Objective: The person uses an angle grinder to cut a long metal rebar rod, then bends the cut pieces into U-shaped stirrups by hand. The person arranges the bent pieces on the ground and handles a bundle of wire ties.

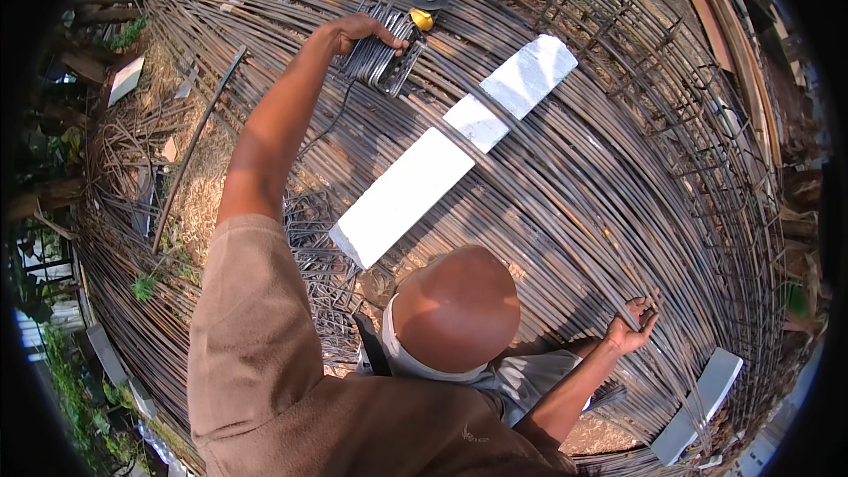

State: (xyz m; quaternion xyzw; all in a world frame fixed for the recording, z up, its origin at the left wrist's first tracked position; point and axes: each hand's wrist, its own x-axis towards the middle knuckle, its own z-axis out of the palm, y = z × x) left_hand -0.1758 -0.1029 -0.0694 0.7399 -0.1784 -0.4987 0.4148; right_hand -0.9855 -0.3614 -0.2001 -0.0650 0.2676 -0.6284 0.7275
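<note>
– Outdoors, over long rods (565, 221) laid side by side, with white blocks (406, 199) among them. Where to find the steel loops (371, 60)?
– Stacked upon the rods, under the left hand (360, 27).
– With fingers how?
– Draped over the loops; cannot tell whether pinching. On the right hand (628, 333), half-curled and spread, palm up, at the rods.

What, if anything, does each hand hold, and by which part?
Left hand is atop the stirrups, grip unclear. Right hand seemingly holds a rod; which part cannot be told.

Tight stack of grey metal loops (369, 62) atop long brownish rods (565, 223)
</note>
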